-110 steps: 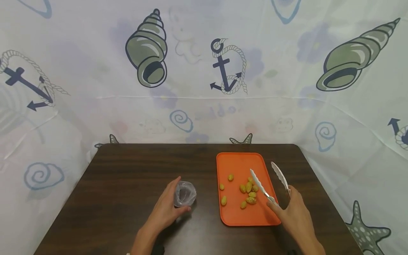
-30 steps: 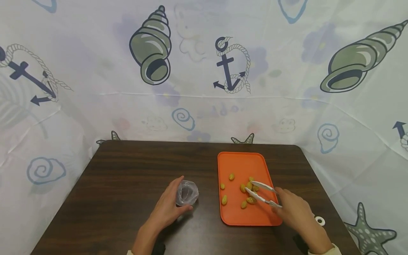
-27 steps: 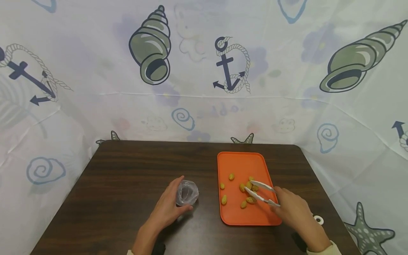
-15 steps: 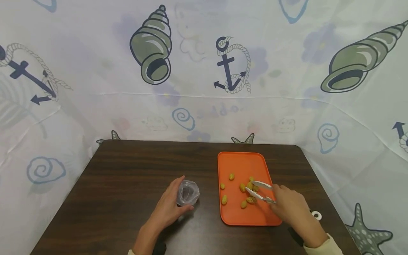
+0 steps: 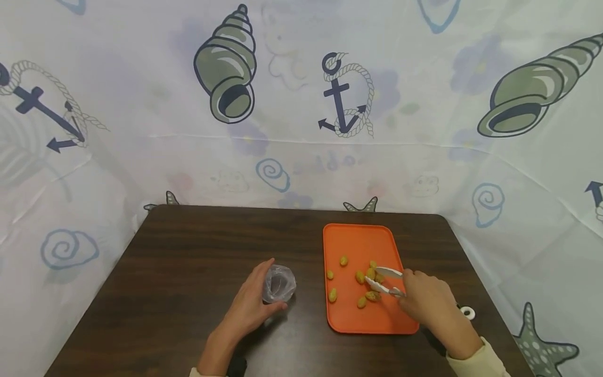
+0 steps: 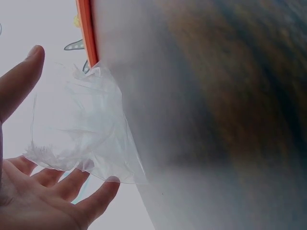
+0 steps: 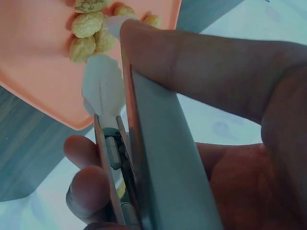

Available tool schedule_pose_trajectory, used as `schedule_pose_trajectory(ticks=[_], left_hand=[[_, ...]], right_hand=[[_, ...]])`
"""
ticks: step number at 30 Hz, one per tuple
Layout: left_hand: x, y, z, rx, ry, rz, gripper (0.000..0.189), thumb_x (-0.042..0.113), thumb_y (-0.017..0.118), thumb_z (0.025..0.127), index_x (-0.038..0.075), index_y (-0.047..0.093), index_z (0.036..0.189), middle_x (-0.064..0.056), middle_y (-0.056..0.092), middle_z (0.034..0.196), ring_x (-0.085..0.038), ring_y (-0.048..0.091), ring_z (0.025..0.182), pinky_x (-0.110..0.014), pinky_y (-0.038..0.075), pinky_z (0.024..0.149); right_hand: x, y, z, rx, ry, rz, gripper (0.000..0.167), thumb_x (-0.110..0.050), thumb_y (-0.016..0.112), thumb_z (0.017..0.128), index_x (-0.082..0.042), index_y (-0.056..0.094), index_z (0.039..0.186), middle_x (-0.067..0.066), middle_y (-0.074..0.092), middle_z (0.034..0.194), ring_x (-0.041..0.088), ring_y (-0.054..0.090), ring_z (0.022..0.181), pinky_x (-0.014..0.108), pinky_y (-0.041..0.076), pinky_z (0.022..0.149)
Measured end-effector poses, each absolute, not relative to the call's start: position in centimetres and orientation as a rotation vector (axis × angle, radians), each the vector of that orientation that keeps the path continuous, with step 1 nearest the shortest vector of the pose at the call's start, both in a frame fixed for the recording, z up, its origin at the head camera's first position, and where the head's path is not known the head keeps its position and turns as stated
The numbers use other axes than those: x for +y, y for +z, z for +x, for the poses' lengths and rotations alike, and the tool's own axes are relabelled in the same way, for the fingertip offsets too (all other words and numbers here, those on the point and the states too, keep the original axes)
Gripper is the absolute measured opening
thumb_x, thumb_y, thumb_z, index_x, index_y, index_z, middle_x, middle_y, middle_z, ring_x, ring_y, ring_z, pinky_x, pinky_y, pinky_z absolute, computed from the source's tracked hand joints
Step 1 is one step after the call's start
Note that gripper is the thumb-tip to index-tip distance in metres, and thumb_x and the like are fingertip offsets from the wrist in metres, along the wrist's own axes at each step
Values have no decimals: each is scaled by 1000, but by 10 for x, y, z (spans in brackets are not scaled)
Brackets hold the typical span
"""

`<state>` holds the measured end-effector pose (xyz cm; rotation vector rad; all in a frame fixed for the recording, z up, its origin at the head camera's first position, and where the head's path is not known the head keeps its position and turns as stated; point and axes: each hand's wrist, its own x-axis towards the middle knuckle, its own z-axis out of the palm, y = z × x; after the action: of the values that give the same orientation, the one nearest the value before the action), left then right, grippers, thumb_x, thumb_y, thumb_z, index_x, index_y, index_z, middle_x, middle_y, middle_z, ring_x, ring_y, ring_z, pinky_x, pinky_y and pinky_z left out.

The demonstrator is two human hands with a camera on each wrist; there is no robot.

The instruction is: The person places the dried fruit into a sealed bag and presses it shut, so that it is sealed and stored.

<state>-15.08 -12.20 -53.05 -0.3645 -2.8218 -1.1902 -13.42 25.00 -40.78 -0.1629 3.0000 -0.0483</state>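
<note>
My left hand point(image 5: 249, 303) curves round a clear plastic bag point(image 5: 280, 283) that stands with its mouth up on the table. In the left wrist view several fingertips touch the bag's side, and the thumb is on the opposite side. My right hand point(image 5: 431, 298) grips metal tongs point(image 5: 380, 287) with white tips. These tips lie low over an orange tray point(image 5: 355, 241), on either side of a clump of small oval yellow pieces point(image 5: 360, 277). In the right wrist view one white tip point(image 7: 103, 84) is beside the pieces; whether it touches them I cannot tell.
Several loose yellow pieces lie along the tray's left side. A white ring point(image 5: 467, 313) shows behind the right hand. Dark wood-grain table point(image 5: 212, 235) extends left of the bag, with a printed cloth point(image 5: 292, 104) hanging behind it.
The tongs have come down and left from above the tray's right edge to the clump, and their tips have drawn nearer together. The left hand and bag stay almost still.
</note>
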Motion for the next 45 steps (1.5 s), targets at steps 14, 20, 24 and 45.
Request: schedule_pose_trajectory(ticks=[14, 20, 24, 45], left_hand=[[-122, -530, -150, -2819, -1182, -373, 109, 24, 97, 70, 15, 35, 160, -13, 43, 161, -35, 44, 147, -54, 39, 117], [-122, -531, -150, -2821, -1190, -374, 110, 25, 96, 71, 16, 33, 161, -12, 41, 162, -35, 42, 149, -56, 38, 117], [-122, -531, -149, -2833, -1196, -362, 110, 25, 96, 72, 18, 32, 161, -11, 40, 163, -35, 40, 150, -58, 37, 117], [-121, -528, -149, -2824, -1186, -364, 109, 25, 96, 72, 16, 34, 160, -12, 41, 163, -36, 41, 149, -57, 37, 118]], right_hand=[[258, -416, -137, 2990, -79, -214, 27, -22, 78, 85, -5, 65, 101, 5, 67, 83, 20, 60, 65, 39, 45, 54], [267, -423, -136, 2974, -191, -168, 39, -25, 82, 86, -5, 67, 115, 3, 67, 80, 17, 55, 61, 36, 44, 53], [270, -433, -139, 2955, -298, -135, 45, -26, 83, 86, -3, 66, 121, 7, 72, 87, 18, 57, 63, 38, 47, 55], [296, -469, -143, 2933, -519, -137, 46, -27, 81, 88, -6, 65, 126, 0, 64, 77, 16, 53, 64, 35, 39, 56]])
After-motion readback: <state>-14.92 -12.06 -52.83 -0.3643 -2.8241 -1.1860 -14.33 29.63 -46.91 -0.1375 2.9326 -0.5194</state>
